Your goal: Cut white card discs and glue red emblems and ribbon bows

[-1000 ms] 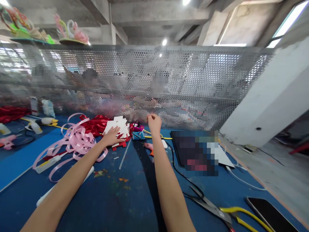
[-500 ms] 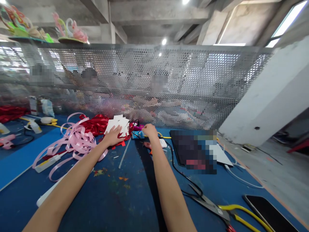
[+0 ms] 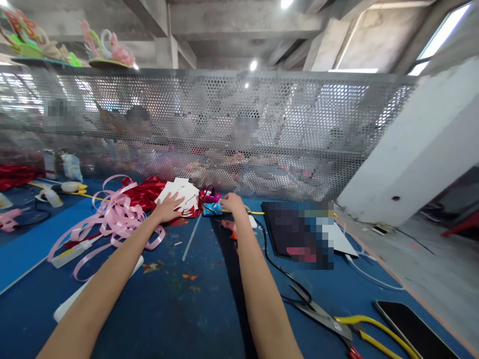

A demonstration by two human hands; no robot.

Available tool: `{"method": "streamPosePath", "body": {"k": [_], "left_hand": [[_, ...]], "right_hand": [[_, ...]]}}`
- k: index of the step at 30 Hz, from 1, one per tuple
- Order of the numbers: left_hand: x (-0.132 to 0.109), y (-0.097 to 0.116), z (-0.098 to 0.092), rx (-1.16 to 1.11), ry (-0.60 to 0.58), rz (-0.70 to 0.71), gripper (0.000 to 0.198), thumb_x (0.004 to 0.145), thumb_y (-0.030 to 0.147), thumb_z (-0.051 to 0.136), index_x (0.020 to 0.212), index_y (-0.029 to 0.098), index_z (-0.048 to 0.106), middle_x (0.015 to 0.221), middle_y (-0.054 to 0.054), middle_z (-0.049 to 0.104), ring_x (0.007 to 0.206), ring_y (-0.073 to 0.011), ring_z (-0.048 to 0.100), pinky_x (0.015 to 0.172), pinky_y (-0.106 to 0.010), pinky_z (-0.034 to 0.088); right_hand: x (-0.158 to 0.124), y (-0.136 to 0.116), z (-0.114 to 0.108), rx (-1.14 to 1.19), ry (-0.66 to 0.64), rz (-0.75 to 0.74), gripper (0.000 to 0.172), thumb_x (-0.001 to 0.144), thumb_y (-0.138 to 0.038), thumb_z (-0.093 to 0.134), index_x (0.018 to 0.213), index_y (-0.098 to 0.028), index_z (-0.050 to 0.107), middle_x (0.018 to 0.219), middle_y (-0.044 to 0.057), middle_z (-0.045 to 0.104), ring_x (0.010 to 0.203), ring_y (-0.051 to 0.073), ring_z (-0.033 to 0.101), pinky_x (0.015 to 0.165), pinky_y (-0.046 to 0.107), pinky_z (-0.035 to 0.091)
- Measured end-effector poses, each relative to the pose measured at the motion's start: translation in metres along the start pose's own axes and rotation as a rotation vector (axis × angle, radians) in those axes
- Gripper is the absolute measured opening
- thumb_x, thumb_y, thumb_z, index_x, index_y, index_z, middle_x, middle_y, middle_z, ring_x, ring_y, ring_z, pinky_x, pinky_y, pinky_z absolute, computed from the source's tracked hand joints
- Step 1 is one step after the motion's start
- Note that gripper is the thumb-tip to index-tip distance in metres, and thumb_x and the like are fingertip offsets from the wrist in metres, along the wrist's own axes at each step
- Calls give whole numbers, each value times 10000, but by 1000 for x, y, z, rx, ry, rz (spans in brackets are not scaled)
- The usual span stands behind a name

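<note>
Cards (image 3: 185, 190), white and loosely piled, lie under the left hand (image 3: 167, 207), its fingers spread flat on their near edge; right of the pile the right hand (image 3: 232, 203) curls beside a small blue item (image 3: 211, 209), grip unclear; pink ribbon (image 3: 116, 217) sprawls left of the pile

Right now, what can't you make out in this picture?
- Head view: whether the right hand grips anything; its own fingers hide that.
- Flat dark thing right of it: blurred out.
- Behind the perforated screen: mesh and blur hide everything.
- Scissors handles: cut off by the bottom edge.
</note>
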State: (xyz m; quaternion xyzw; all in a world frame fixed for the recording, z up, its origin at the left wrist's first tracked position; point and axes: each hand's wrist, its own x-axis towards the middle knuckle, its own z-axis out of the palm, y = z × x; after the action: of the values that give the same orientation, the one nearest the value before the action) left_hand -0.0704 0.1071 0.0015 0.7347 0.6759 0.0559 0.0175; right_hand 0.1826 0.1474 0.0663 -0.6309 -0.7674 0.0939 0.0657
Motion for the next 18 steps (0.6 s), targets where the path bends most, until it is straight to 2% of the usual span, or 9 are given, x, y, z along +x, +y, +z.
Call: {"method": "streamPosePath", "body": {"k": [3, 5, 8, 10, 14, 18], "left_hand": [[-1, -7, -1, 8, 4, -6, 658, 754, 388, 496, 1377, 302, 302, 1506, -90, 123, 1339, -404, 122, 958, -624, 231], [-1, -8, 0, 15, 13, -1, 653, 745, 369, 510, 1368, 300, 326, 1497, -97, 165, 1329, -414, 149, 953, -623, 236], [-1, -7, 2, 22, 42, 18, 636, 740, 350, 519, 1352, 281, 364, 1479, -102, 229, 1322, -399, 188, 971, -595, 232], [-1, -6, 3, 23, 69, 39, 619, 734, 327, 526, 1336, 259, 397, 1454, -108, 290, 1314, -365, 232, 994, -536, 245], [-4, -3, 2, 18, 122, 106, 530, 701, 267, 552, 1227, 210, 533, 1327, -129, 461, 1227, -321, 376, 979, -446, 309], [-7, -1, 1, -17, 141, 209, 410, 695, 185, 540, 1097, 175, 619, 1131, -125, 598, 1110, -276, 483, 951, -400, 348]], "right_hand": [[-8, 10, -23, -89, 4, 8, 319, 870, -331, 505, 1141, -164, 513, 1157, 77, 533, 996, 193, 548, 828, 401, 472], [-17, 14, -29, -150, -65, -8, 307, 865, -324, 515, 1126, -162, 524, 1142, 75, 542, 984, 189, 554, 821, 393, 475], [-33, 16, -18, -226, -213, -48, 285, 859, -324, 527, 1092, -160, 543, 1093, 64, 566, 941, 176, 571, 793, 369, 487], [-44, 16, -3, -264, -260, -60, 290, 863, -331, 519, 1097, -160, 540, 1097, 65, 565, 939, 175, 571, 793, 372, 488], [-60, 20, 14, -301, -239, -68, 293, 862, -326, 521, 1101, -156, 537, 1099, 68, 562, 943, 176, 569, 795, 374, 486], [-64, 25, 3, -277, -109, -99, 256, 849, -323, 537, 1027, -140, 564, 1039, 66, 588, 912, 173, 577, 781, 360, 480]]}}
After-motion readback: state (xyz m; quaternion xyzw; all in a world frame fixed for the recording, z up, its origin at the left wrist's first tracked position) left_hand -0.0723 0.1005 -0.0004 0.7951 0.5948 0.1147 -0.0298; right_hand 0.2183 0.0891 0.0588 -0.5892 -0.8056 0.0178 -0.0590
